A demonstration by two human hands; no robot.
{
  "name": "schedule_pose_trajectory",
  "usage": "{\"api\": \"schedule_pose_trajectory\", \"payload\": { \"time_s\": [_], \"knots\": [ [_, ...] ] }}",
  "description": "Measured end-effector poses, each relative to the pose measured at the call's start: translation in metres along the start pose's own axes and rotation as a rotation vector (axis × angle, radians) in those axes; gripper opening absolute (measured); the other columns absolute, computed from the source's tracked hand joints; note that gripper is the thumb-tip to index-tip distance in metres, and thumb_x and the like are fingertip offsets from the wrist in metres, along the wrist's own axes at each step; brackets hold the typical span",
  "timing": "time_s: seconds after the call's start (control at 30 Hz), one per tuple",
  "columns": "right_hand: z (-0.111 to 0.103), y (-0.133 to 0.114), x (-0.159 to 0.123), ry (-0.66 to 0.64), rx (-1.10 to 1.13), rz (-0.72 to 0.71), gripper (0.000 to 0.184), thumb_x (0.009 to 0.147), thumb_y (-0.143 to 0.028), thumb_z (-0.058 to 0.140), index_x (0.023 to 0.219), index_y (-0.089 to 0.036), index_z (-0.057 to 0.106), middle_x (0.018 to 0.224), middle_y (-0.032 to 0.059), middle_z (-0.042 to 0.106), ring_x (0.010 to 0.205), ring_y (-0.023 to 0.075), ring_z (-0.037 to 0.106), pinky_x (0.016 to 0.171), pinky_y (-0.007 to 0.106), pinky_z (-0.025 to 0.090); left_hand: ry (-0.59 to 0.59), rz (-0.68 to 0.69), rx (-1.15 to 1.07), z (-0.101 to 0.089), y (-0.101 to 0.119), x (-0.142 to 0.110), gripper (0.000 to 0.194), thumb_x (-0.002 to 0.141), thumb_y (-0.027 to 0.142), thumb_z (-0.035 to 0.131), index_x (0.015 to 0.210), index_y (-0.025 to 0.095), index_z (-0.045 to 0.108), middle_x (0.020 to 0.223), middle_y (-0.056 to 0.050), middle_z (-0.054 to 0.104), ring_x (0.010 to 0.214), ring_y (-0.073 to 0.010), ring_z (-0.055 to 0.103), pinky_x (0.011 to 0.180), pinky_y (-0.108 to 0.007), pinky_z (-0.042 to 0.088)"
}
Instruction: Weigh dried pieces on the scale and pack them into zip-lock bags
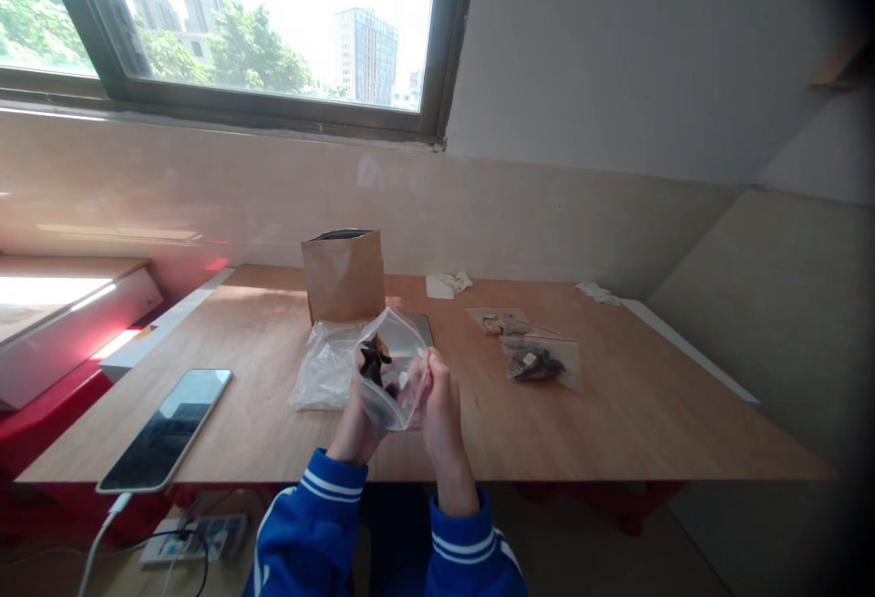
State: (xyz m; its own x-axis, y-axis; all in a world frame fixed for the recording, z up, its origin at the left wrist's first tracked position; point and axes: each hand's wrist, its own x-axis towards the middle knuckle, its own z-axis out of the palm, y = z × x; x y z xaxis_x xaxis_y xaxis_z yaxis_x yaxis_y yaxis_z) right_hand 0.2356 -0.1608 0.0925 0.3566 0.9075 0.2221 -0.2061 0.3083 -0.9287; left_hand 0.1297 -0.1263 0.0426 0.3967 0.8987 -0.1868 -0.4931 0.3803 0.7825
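A clear zip bag point(386, 410) with its mouth spread wide is held up over the table's near edge. Dark brown, curled dried pieces point(375, 362) lie inside it. My left hand point(356, 428) supports the bag from below and the left, its fingers mostly hidden behind the plastic. On the other side, my right hand point(441, 401) pinches the red-edged rim of the bag. Just behind the left hand lies a pile of clear plastic bags point(321, 369).
An upright brown paper pouch point(344, 278) stands open at the back. Two filled zip bags, one light point(496, 322) and one dark point(540, 365), lie to the right. A phone point(168, 433) on a cable rests at left. Crumpled white tissue point(455, 282) sits near the wall.
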Motion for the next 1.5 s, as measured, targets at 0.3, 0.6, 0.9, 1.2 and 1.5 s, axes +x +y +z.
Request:
{"api": "schedule_pose_trajectory", "payload": {
  "time_s": [0.3, 0.6, 0.9, 1.2, 1.5],
  "knots": [
    [-0.029, -0.008, 0.002, -0.008, -0.455, -0.039, 0.027, 0.091, -0.047, 0.044, 0.093, -0.021, 0.052, 0.079, 0.0001, 0.059, 0.067, 0.0139, 0.056, 0.062, 0.024, 0.043, 0.118, 0.053, 0.066, -0.003, 0.014, -0.007, 0.067, 0.086, 0.066, 0.034, 0.126, 0.016, 0.054, 0.086, -0.009, 0.070, 0.042, -0.0115, 0.055, 0.026, -0.019, 0.033],
    [-0.021, -0.016, -0.001, -0.270, -0.287, -0.118, 0.026, 0.092, -0.031, 0.044, 0.105, -0.022, 0.066, 0.094, 0.0044, 0.065, 0.088, 0.0165, 0.062, 0.082, 0.030, 0.051, 0.228, 0.205, 0.080, -0.012, 0.011, -0.001, 0.049, 0.084, 0.054, 0.052, 0.116, 0.018, 0.062, 0.100, -0.008, 0.072, 0.084, -0.0201, 0.069, 0.063, -0.029, 0.056],
    [-0.013, 0.013, 0.003, -0.204, -0.400, -0.162, 0.046, 0.083, -0.031, 0.060, 0.127, -0.025, 0.050, 0.122, 0.0089, 0.051, 0.100, 0.0205, 0.059, 0.086, 0.035, 0.054, 0.157, 0.304, 0.118, -0.006, 0.017, -0.007, 0.052, 0.078, 0.051, 0.062, 0.115, 0.014, 0.064, 0.116, -0.011, 0.068, 0.107, -0.0222, 0.063, 0.091, -0.033, 0.051],
    [-0.015, 0.017, 0.001, -0.287, -0.467, -0.120, 0.048, 0.083, -0.035, 0.062, 0.130, -0.031, 0.052, 0.128, 0.0066, 0.040, 0.118, 0.0218, 0.051, 0.099, 0.036, 0.048, 0.190, 0.258, 0.059, -0.009, 0.014, -0.006, 0.047, 0.076, 0.045, 0.066, 0.113, 0.015, 0.065, 0.118, -0.010, 0.068, 0.106, -0.0221, 0.064, 0.086, -0.032, 0.053],
    [-0.008, 0.021, 0.005, -0.288, -0.491, -0.203, 0.026, 0.082, -0.028, 0.061, 0.108, -0.025, 0.061, 0.122, 0.0067, 0.052, 0.119, 0.0233, 0.050, 0.100, 0.038, 0.045, 0.247, 0.300, 0.106, -0.013, 0.011, -0.002, 0.049, 0.069, 0.044, 0.072, 0.107, 0.015, 0.063, 0.100, -0.007, 0.072, 0.091, -0.0208, 0.067, 0.076, -0.029, 0.052]
  ]
}}
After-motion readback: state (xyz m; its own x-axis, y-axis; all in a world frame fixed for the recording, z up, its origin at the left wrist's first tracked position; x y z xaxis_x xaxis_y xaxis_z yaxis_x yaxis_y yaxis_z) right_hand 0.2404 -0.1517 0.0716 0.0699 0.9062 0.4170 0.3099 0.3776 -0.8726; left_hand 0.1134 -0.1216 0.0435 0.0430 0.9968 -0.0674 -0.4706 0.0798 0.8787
